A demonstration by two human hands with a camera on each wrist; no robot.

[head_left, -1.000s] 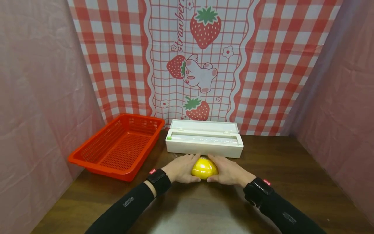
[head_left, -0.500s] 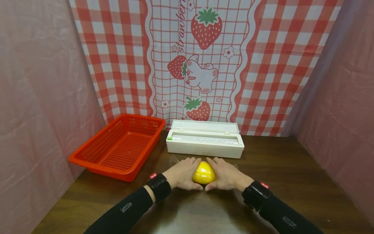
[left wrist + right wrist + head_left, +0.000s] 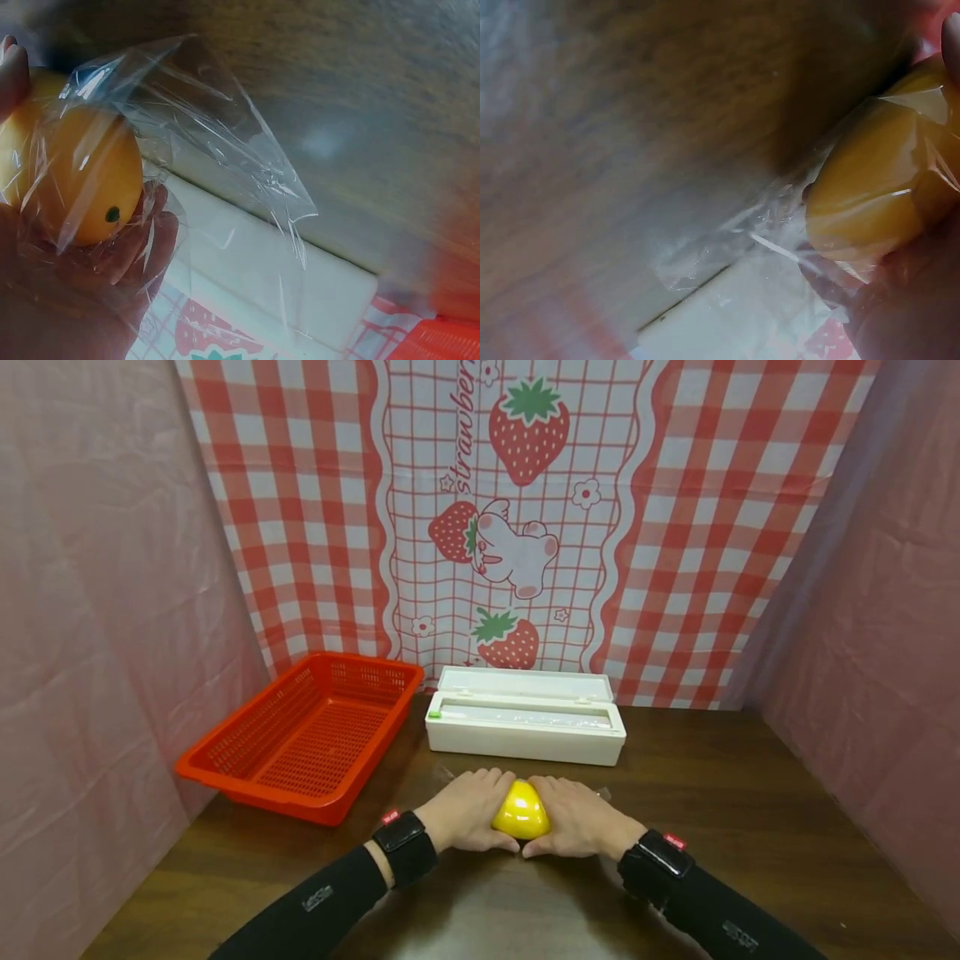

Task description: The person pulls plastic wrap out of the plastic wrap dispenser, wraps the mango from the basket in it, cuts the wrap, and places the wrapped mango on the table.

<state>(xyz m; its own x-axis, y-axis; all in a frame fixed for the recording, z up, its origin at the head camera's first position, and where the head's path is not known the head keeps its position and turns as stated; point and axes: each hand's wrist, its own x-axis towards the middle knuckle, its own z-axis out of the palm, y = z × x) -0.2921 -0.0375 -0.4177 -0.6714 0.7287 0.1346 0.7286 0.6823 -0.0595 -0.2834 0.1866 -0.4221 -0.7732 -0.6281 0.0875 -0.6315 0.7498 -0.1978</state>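
A smooth, glossy yellow fruit (image 3: 521,814), its exact kind unclear, is between my two hands near the middle of the table. My left hand (image 3: 468,812) grips its left side and my right hand (image 3: 580,818) its right side, thumbs toward me. Clear plastic wrap (image 3: 214,131) covers the fruit in the left wrist view, its loose end sticking out past the fingers. A small dark green spot shows on the peel there. In the right wrist view, crumpled plastic wrap (image 3: 705,255) also trails from the fruit (image 3: 866,187). The fruit's underside is hidden in the head view.
Just behind my hands lies a long white cling film dispenser (image 3: 525,745), its lid (image 3: 525,683) raised and film inside. An orange-red plastic basket (image 3: 191,768) stands to the left on the brown wooden table (image 3: 750,827). A checked strawberry cloth (image 3: 690,527) hangs behind.
Both hands and the fruit have come slightly toward me, away from the dispenser. Ends of the clear wrap now show beyond both hands. The basket and dispenser have stayed put.
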